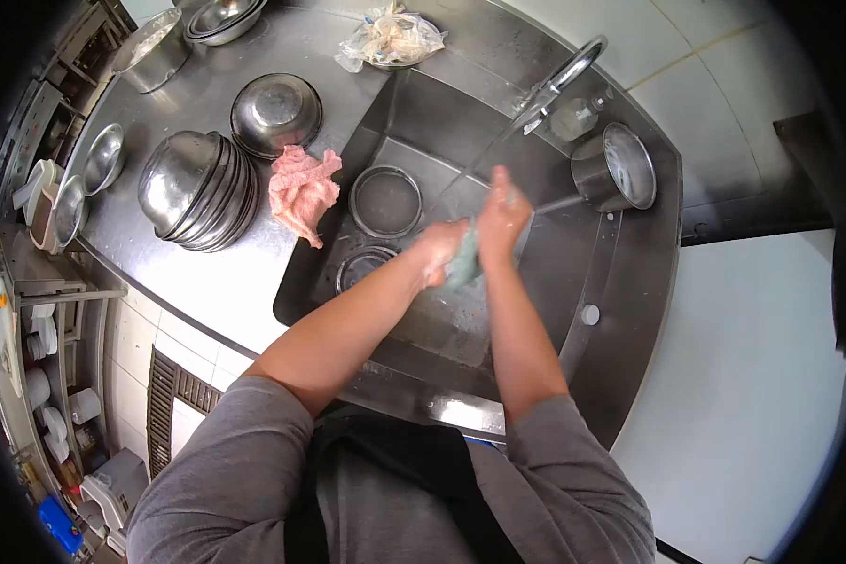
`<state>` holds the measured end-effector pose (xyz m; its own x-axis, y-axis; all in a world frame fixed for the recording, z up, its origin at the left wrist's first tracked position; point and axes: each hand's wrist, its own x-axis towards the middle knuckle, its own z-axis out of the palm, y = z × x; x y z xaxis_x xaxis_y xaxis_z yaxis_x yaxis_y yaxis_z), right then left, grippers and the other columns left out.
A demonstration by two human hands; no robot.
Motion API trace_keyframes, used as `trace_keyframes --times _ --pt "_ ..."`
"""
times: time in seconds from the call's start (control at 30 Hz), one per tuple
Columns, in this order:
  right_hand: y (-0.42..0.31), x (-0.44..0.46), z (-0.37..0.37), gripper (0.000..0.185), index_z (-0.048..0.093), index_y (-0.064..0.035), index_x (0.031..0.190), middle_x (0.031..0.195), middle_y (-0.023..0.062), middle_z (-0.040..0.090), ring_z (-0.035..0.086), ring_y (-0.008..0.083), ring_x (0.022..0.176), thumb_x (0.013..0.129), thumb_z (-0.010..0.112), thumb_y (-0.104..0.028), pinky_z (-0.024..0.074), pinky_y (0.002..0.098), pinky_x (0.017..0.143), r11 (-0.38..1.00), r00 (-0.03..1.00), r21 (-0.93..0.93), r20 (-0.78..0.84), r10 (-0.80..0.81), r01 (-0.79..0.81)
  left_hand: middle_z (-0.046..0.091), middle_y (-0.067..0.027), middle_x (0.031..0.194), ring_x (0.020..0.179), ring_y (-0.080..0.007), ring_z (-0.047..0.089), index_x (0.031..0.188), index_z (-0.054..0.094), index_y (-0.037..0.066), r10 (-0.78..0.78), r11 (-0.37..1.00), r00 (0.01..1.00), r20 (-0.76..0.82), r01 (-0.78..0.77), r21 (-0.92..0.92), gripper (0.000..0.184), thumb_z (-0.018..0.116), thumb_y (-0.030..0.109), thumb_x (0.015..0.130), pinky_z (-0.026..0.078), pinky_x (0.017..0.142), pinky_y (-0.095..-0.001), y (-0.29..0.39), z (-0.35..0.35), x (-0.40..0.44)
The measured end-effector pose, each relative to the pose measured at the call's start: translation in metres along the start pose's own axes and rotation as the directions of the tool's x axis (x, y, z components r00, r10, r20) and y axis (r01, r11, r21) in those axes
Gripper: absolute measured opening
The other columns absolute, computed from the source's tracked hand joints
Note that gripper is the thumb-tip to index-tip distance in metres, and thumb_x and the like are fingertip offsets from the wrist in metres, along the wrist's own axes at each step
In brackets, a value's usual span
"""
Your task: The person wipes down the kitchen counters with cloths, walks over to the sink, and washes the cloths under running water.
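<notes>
Over the sink (pixel 414 348), my left hand (pixel 436 252) and my right hand (pixel 505 221) come together around a soft, wet, pale green cloth (pixel 462 261). Both hands are closed on it, the left from one side and the right from the other. Motion blurs the cloth and some fingers, and whitish suds seem to cling to the skin. A thin stream of water runs from the faucet (pixel 573 68) beside my right hand. Below my hands, two round metal dishes (pixel 385 201) lie on the sink floor, one partly hidden by my left forearm.
Left of the sink stand a stack of metal bowls (pixel 197 188), an upturned bowl (pixel 275 113) and a pink cloth (pixel 303 193). A plastic bag (pixel 392 39) sits behind. At the right rim are a metal pot (pixel 613 169), a clear bottle (pixel 576 119) and a white cap (pixel 589 315).
</notes>
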<state>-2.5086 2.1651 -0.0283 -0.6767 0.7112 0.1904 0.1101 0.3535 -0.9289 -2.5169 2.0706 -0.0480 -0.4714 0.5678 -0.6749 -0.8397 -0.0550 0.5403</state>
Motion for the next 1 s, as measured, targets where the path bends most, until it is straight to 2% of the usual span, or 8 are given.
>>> trace_keyframes --times 0.13,0.23,0.43,0.5,0.6,0.73,0.9,1.0 --pt "-0.009 -0.048 0.024 0.044 0.05 -0.0006 0.059 0.058 0.0093 0.06 0.063 0.0191 0.061 0.089 0.063 -0.03 0.0466 0.0389 0.06 0.917 0.92 0.078 -0.034 -0.39 0.391 0.064 -0.0148 0.097 0.084 -0.0268 0.063 0.109 0.059 0.0 0.005 1.0 0.991 -0.134 -0.004 0.012 0.03 0.051 0.024 0.093 0.051 0.072 -0.0454 0.008 -0.016 0.012" --pt "0.0 -0.028 0.028 0.049 0.055 0.001 0.063 0.061 0.0138 0.062 0.064 0.0263 0.061 0.091 0.058 -0.039 0.0453 0.0404 0.058 0.951 0.954 -0.078 0.003 -0.3 0.3 0.062 -0.0156 0.106 0.092 -0.0265 0.062 0.116 0.056 -0.001 0.199 0.847 0.822 0.533 0.13 -0.516 0.036 0.051 0.028 0.094 0.05 0.078 -0.0416 -0.019 -0.048 0.05" --pt "0.031 0.059 0.005 0.056 0.053 -0.0012 0.064 0.058 0.0092 0.056 0.057 0.0217 0.059 0.09 0.054 -0.051 0.0444 0.0375 0.059 0.935 0.774 -0.175 0.618 -0.139 0.308 0.063 -0.0078 0.095 0.088 -0.0207 0.061 0.107 0.057 0.006 0.493 0.862 0.857 0.15 -0.505 0.051 0.027 0.048 0.03 0.097 0.047 0.083 -0.0373 0.056 -0.027 0.0" --pt "0.007 0.083 -0.008 0.049 0.061 -0.0017 0.069 0.06 0.0004 0.051 0.046 0.0101 0.062 0.092 0.057 -0.044 0.0423 0.0303 0.06 0.954 0.36 -0.27 0.91 0.207 0.134 0.062 -0.0085 0.093 0.085 -0.0209 0.06 0.102 0.06 0.002 0.597 0.348 0.655 0.463 -0.731 0.587 0.032 0.055 0.033 0.094 0.047 0.081 -0.0357 0.078 -0.057 0.0" --pt "-0.033 0.102 -0.024 0.036 0.065 -0.0025 0.074 0.064 -0.0012 0.056 0.051 0.0081 0.064 0.091 0.06 -0.033 0.0412 0.0262 0.059 0.978 0.487 -0.201 0.86 0.149 0.055 0.063 -0.0123 0.1 0.093 -0.0211 0.06 0.101 0.062 -0.001 0.374 0.033 0.82 0.433 -0.478 0.878 0.038 0.057 0.035 0.092 0.045 0.085 -0.0336 0.073 -0.106 0.031" --pt "-0.024 0.09 -0.012 0.026 0.065 -0.004 0.072 0.068 0.0001 0.061 0.055 0.0087 0.066 0.089 0.062 -0.024 0.0411 0.0257 0.058 0.726 0.774 0.42 0.586 0.242 -0.545 0.065 -0.0159 0.098 0.096 -0.0239 0.062 0.094 0.066 -0.002 0.569 0.227 0.695 0.439 -0.646 0.729 0.05 0.055 0.047 0.091 0.045 0.086 -0.0378 0.081 -0.075 0.005" --pt "-0.029 0.038 0.034 0.036 0.055 -0.0056 0.059 0.056 -0.0005 0.055 0.051 0.0105 0.056 0.09 0.062 -0.022 0.0386 0.0295 0.052 0.947 0.984 0.319 0.176 -0.018 -0.039 0.063 -0.0109 0.095 0.09 -0.0217 0.06 0.091 0.066 0.007 0.314 0.914 0.773 0.551 -0.09 -0.395 0.05 0.045 0.052 0.094 0.05 0.07 -0.0388 0.024 -0.099 0.149" --pt "-0.025 0.034 0.039 0.047 0.046 -0.0054 0.051 0.046 0.0002 0.048 0.039 0.0113 0.043 0.091 0.062 -0.025 0.033 0.0325 0.044 0.992 0.992 0.059 -0.068 -0.105 0.109 0.062 -0.0085 0.081 0.077 -0.0214 0.061 0.083 0.058 0.007 0.215 0.975 0.958 -0.189 -0.201 0.094 0.044 0.045 0.048 0.095 0.05 0.066 -0.0368 0.035 -0.005 0.042"
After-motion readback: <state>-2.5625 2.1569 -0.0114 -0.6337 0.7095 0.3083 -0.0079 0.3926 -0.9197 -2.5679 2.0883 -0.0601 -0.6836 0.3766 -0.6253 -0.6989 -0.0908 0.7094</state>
